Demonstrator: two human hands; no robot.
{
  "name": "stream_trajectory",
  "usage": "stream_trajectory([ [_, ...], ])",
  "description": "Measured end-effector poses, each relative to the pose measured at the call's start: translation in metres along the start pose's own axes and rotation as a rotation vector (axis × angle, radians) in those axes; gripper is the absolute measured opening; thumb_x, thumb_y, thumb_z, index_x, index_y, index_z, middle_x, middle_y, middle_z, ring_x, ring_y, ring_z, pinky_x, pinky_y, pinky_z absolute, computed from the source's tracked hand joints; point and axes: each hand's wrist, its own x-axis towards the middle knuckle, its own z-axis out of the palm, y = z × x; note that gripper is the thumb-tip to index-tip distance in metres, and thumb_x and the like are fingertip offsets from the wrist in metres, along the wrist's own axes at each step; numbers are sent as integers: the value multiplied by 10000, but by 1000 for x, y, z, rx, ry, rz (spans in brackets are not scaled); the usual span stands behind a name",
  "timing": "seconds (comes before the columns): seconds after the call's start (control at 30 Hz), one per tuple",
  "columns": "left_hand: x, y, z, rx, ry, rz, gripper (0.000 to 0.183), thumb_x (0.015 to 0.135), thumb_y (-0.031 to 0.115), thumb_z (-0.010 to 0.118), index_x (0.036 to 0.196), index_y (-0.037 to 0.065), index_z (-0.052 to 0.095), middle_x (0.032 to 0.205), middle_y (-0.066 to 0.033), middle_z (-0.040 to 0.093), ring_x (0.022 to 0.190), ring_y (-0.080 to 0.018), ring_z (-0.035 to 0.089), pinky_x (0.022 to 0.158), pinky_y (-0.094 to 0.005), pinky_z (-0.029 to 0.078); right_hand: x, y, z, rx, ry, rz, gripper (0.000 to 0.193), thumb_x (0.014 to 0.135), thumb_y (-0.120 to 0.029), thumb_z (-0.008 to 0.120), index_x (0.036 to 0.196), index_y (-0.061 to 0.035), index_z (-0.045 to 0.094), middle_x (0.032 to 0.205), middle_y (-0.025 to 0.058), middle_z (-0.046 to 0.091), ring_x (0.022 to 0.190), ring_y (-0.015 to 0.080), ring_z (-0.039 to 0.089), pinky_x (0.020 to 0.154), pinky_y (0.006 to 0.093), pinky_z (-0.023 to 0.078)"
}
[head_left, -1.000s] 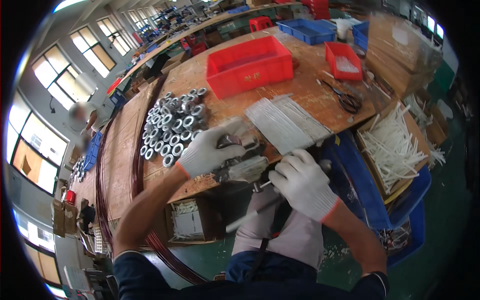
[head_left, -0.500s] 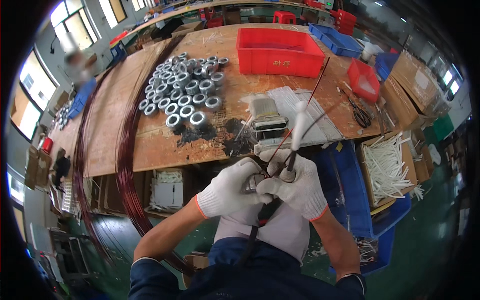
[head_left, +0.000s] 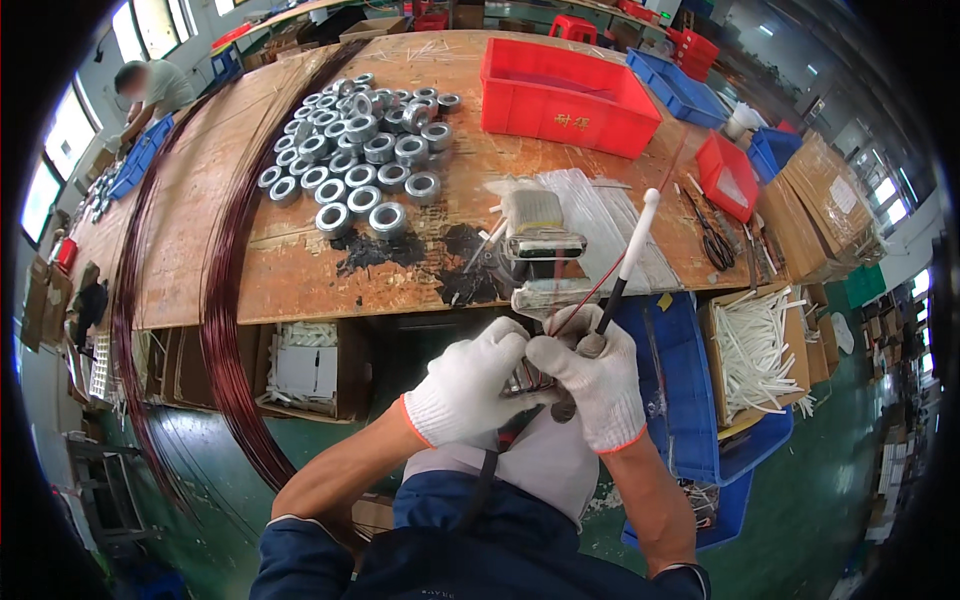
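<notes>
White knitted gloves cover both hands, held close together just below the bench's front edge. My left hand [head_left: 465, 385] is closed round a silvery ring core [head_left: 524, 379], which has dark red wire on it and is partly hidden by the fingers. My right hand [head_left: 597, 380] is closed on a rod-like tool with a white and black handle [head_left: 634, 243], tilted up to the right. From between the hands a thin dark red wire [head_left: 597, 289] rises past the handle. Thumb and fingers of the right hand touch the wire beside the ring core.
A padded vise [head_left: 545, 235] stands at the bench edge before me. Several silvery ring cores [head_left: 362, 175] are piled left of it, beside long wire bundles [head_left: 228, 300]. A red bin [head_left: 565, 110], scissors [head_left: 716, 245] and white strips [head_left: 755, 350] lie rightward. Another person [head_left: 155, 90] works far left.
The handled tool, blurred before, now shows sharply and leans further right. My right thumb has moved up onto the wire. The whole view has shifted slightly.
</notes>
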Motion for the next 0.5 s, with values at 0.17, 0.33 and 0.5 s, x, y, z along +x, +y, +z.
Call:
stream_trajectory([
  [0.17, 7, 2, 1, 83, -36, -10, 555, 830, 402, 878, 1201, 79, 620, 1123, -147, 614, 848, -384, 721, 693, -462, 611, 11, -15, 0, -94, -53, 141, 241, 862, -113, 900, 1025, -23, 747, 844, -20, 705, 736, 31, 622, 660, 225, 532],
  [0.33, 0, -3, 10, 37, 29, -132, 519, 772, 300, 912, 1129, 40, 641, 1145, -175, 617, 985, -411, 709, 796, -460, 600, 10, -24, 1, -140, -24, -78, 162, 927, -74, 832, 1069, -24, 774, 887, -16, 726, 779, 31, 635, 675, 219, 529],
  [0.5, -17, -8, 8, -116, 134, -192, 514, 780, 348, 931, 1037, -1, 655, 1113, -172, 624, 928, -391, 697, 800, -449, 579, 0, -6, 8, -158, -156, -441, 89, 934, -23, 800, 979, -8, 725, 961, 69, 734, 837, 111, 677, 765, 282, 552],
])
